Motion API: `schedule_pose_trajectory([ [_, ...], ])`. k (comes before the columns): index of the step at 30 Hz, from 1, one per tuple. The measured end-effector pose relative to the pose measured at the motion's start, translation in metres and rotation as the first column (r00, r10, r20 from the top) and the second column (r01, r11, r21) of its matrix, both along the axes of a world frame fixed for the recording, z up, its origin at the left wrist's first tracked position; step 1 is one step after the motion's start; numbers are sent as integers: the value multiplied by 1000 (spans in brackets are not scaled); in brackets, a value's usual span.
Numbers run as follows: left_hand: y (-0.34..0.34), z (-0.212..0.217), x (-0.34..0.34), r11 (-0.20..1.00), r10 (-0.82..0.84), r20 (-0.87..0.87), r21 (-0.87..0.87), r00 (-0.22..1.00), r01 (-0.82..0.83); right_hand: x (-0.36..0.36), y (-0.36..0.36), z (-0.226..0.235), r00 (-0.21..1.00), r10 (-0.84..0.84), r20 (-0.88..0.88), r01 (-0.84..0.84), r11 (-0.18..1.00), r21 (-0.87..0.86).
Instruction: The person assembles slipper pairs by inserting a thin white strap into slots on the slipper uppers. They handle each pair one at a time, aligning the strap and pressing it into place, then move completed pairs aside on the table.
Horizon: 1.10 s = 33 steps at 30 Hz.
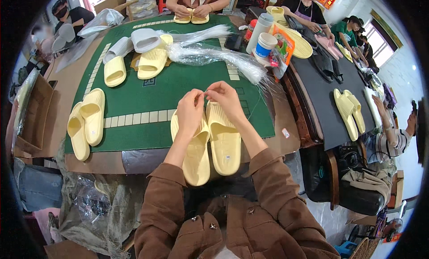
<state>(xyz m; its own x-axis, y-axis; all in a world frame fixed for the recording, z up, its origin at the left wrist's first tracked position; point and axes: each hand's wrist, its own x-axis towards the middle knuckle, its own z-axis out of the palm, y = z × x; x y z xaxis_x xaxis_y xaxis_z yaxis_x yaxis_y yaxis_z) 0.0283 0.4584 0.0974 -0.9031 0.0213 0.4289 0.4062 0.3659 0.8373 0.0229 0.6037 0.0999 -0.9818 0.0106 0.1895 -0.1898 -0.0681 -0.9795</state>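
green matting (147, 96) covered the worktable, with 2 pale yellow slippers (210, 145) lying side by side directly beneath both hands. the left hand (190, 111) and right hand (226, 98) met fingertip to fingertip above the slippers' toe ends, each pinched shut on a thin clear strand (206, 93) between them. beyond the grip lay a bundle of clear plastic ties (223, 58); left of it sat another yellow pair (86, 123).

Your left hand (190, 114) and right hand (225, 100) cover the straps of the pale yellow slippers (210, 145) beneath your fingers (199, 96); whatever those fingers pinch is too thin to make out. The slippers' heels overhang the bench (134, 160) edge.
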Motion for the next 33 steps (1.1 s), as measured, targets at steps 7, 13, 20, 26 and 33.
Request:
schedule_pose_trajectory([
  [7, -3, -7, 1, 996, 34, -44, -80, 998, -38, 5, -7, 5, 999, -17, 52, 16, 1000, 18],
  [13, -3, -7, 2, 989, 54, -88, -136, 995, -66, 2, -3, 3, 998, 6, 63, -3, 999, -47],
  [20, -3, -7, 2, 986, 52, -96, -155, 994, -67, 1, -2, 3, 996, 42, 75, -38, 998, -52],
  [26, -4, -8, 0, 991, 28, -143, -123, 989, -46, 1, 1, 2, 992, 76, 96, -67, 993, -96],
  [33, -5, -3, 4, 990, 32, -113, -134, 993, -47, 1, 2, 4, 989, 111, 99, -102, 991, -89],
])
